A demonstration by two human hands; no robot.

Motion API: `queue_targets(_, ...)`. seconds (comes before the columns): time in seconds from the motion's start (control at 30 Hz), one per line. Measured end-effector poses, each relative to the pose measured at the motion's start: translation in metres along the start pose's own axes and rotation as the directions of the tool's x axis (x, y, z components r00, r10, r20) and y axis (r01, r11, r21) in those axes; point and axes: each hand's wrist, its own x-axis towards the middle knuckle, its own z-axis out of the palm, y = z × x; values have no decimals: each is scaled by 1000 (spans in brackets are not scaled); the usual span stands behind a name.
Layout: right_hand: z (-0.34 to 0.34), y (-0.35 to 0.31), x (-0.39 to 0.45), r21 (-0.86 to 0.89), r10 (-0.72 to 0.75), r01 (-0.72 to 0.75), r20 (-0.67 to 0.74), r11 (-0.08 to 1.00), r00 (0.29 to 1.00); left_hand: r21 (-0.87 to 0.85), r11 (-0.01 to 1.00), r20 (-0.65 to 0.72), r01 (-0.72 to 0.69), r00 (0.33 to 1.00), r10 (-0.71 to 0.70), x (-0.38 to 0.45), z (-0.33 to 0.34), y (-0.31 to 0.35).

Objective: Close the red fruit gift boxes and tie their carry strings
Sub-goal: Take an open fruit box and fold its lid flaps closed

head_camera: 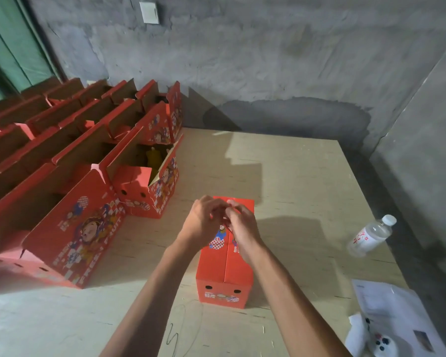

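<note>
Closed red box (pixel 225 266), long axis running away from person; left hand (pixel 204 219), right hand (pixel 242 224) meet over far half, both pinching carry string (pixel 225 222) (barely visible)

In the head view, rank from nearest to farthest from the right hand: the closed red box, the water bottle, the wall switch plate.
From the right hand:
1. Closed red box, directly beneath it, in the middle of the table.
2. Water bottle, lying to the right near the table edge.
3. Wall switch plate, high on the far wall.
</note>
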Motion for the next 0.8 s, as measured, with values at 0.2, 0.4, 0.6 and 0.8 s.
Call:
queue_targets(0.2,5,-12,-2,-526,-177,198,91,827,980,33,996,-42,85,996,-83,-11,9,-8)
queue_targets(0.4,7,-40,7,-465,-231,185,-45,866,972,-76,973,2,218,976,-219,-11,13,-14)
queue_targets(0.6,3,-75,22,-446,-298,209,-139,870,944,119,976,114,184,974,-197,-16,29,-14)
queue_targets(0.8,-4,-125,43,-476,-371,271,-128,837,920,216,967,19,132,990,-139,14,51,8)
